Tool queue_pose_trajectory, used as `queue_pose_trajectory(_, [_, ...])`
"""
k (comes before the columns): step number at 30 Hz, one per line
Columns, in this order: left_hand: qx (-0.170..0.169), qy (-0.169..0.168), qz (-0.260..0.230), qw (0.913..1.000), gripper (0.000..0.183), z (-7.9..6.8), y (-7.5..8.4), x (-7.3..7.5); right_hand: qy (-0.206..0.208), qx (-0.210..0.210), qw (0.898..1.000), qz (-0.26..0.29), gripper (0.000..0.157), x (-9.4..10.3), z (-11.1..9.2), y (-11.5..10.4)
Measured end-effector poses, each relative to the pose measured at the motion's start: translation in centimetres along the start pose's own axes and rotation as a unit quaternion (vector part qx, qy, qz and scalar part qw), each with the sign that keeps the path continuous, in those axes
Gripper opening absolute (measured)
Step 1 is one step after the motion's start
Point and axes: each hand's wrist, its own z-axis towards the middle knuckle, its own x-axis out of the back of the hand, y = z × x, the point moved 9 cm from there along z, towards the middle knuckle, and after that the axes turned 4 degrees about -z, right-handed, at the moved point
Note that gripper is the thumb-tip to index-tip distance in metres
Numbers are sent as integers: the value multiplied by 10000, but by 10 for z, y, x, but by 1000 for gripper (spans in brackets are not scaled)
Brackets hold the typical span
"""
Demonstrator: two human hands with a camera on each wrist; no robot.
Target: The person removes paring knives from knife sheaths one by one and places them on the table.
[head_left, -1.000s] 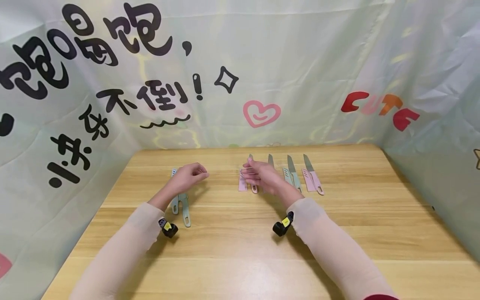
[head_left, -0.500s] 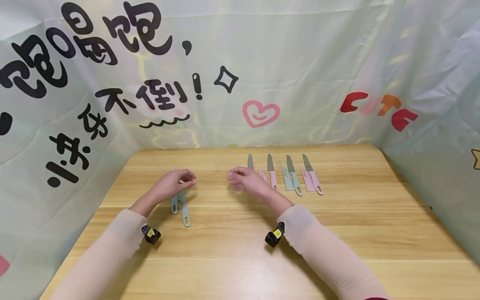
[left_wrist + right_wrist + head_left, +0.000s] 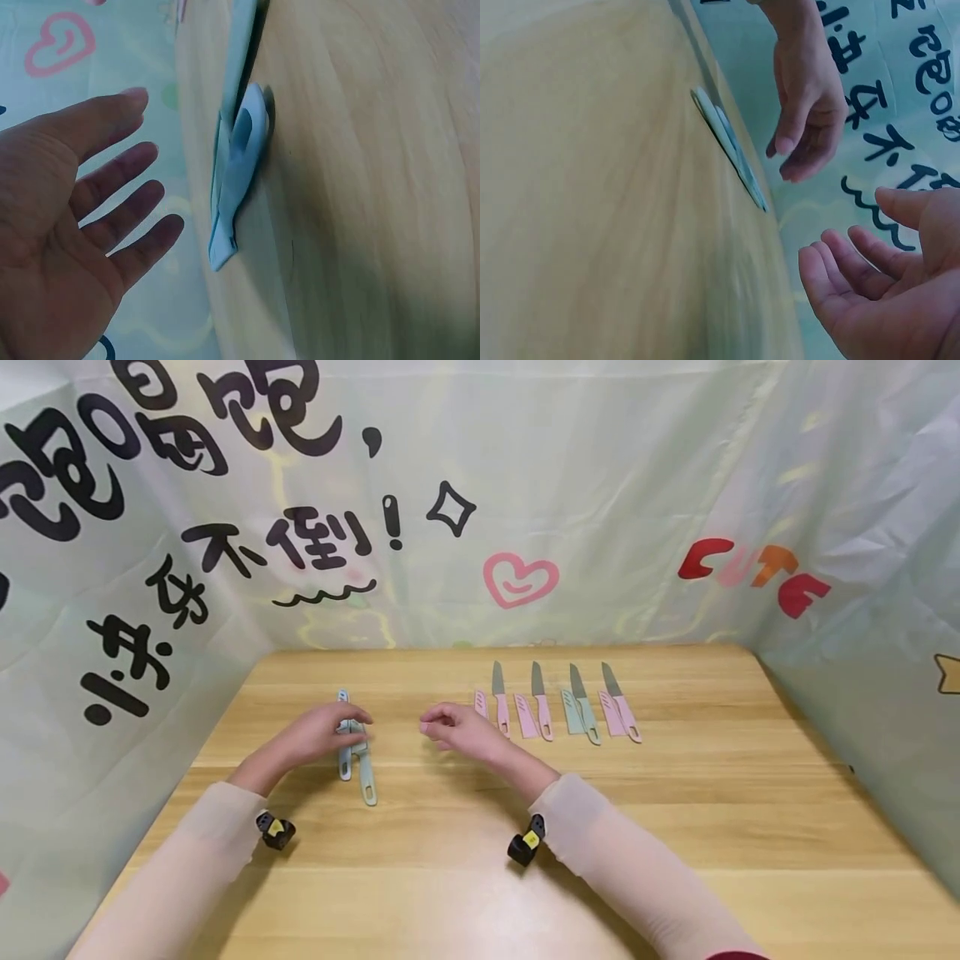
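Note:
My left hand hovers over a light blue handled piece and a pale green knife handle on the left of the table, hiding their upper parts. In the left wrist view its fingers are spread and hold nothing, beside the blue-green pieces. My right hand is in the air around mid-table, left of a row of knives. Its fingers are loosely bent with nothing in them, as the right wrist view shows the hand. Nearest it lie a pink knife and its pink sheath, partly covered.
Further right in the row lie another pink knife with its sheath, a green knife with its sheath, and a rightmost pink knife. Cloth curtains enclose the wooden table behind and at the sides.
My right hand has moved left, off the leftmost pink knife, uncovering much of the row. My left hand has drawn back leftward over the blue-green pieces. The head view has tilted slightly down.

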Motion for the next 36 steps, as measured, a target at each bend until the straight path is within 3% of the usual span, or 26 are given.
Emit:
queue_pose_trajectory(7, [-27,-144,147,9998,32,-4,-8,0,158,358,9919,-1212,35,-18,5,-15])
queue_pose_trajectory(17, [-349,-370,344,9981,35,-8,-12,-5,47,427,9892,-1403,33,-47,12,-17])
queue_pose_trajectory(26, [-105,-775,187,9968,47,-15,-22,-17,167,518,9800,-1915,32,-63,17,-23])
queue_pose_trajectory(32, [-148,-679,258,9972,53,-15,-28,-21,232,312,9746,-2207,32,-69,21,-21])
queue_pose_trajectory(36, [-218,-535,335,9978,55,-14,-28,-22,244,247,9647,-2609,34,-74,23,-20])
